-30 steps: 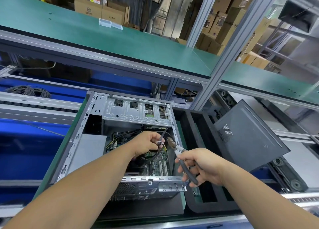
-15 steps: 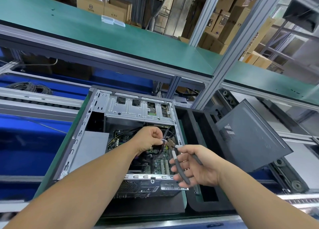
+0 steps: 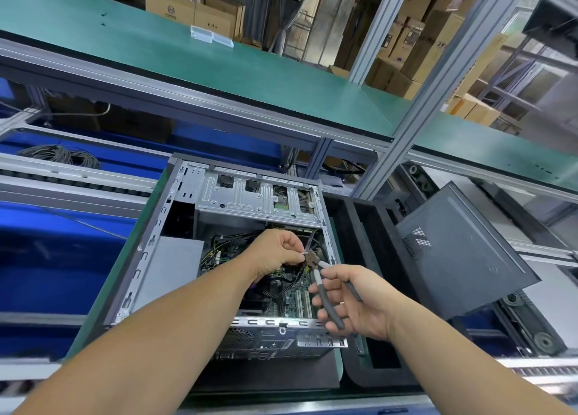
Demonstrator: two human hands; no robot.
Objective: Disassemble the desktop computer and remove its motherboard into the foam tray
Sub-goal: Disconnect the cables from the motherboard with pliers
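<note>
One desktop computer case (image 3: 175, 258) lies on its side, open side up, on the green-edged workbench (image 3: 103, 292). Inside it sit one motherboard (image 3: 291, 299) toward the case's near right corner, black cables (image 3: 308, 245) over it, and one metal drive cage (image 3: 256, 195) along the far edge. Just beside the case's right edge stands one black foam tray (image 3: 359, 227), its slots dark; what they hold cannot be told. One dark side panel (image 3: 463, 252) leans tilted at the tray's right edge. Two hands work above the motherboard: the left hand (image 3: 275, 252) pinches a cable, fingers curled; the right hand (image 3: 353, 302) grips one pair of pliers (image 3: 322, 286) with spread handles, the tip meeting the cable at the left fingertips
</note>
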